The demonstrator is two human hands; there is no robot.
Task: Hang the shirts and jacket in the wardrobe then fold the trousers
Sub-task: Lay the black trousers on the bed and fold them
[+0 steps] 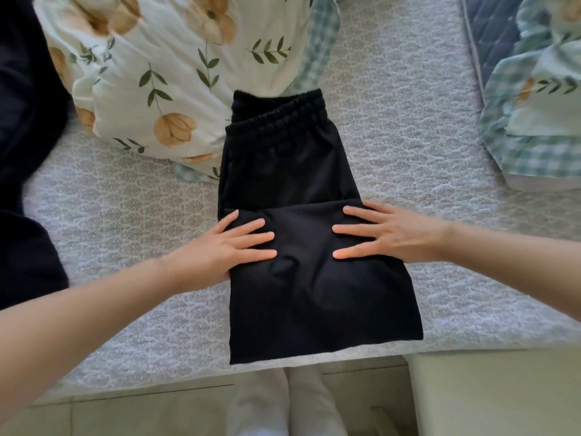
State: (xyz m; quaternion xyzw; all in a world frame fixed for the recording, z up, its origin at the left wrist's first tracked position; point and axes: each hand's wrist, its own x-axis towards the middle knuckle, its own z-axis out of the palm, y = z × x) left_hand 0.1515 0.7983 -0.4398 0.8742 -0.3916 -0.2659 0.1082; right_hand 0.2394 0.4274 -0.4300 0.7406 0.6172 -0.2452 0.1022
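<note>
Left forearm [78, 316] enters from the lower left, nearest the lens. The person's legs [283, 404] in pale cloth stand below, at the edge of the bed.

Black trousers [314, 303] lie on the bed, lengthwise away from the person. Elastic waistband [283, 114] at the far end. A folded layer lies on top of the near half, its upper edge running across just beyond the fingertips. The near edge reaches the edge of the mattress.

Left hand [226, 247]: flat, fingers spread and straight, pressing on the left side of the top layer; grasping nothing. Right hand [393, 234]: same posture, flat and spread on the right side of that layer; grasping nothing. Fingertips of the two hands point at each other, apart.

Quilted grey patterned bed cover [125, 221] under the trousers. Floral bedding [151, 73], cream with yellow flowers, lies at far left and touches the waistband. Green checked bedding [528, 146] far right, well apart. Dark cloth [22, 152] along the left edge, kind not discernible. Tiled floor [125, 413] below the bed; pale flat-topped furniture [487, 394] at lower right.
</note>
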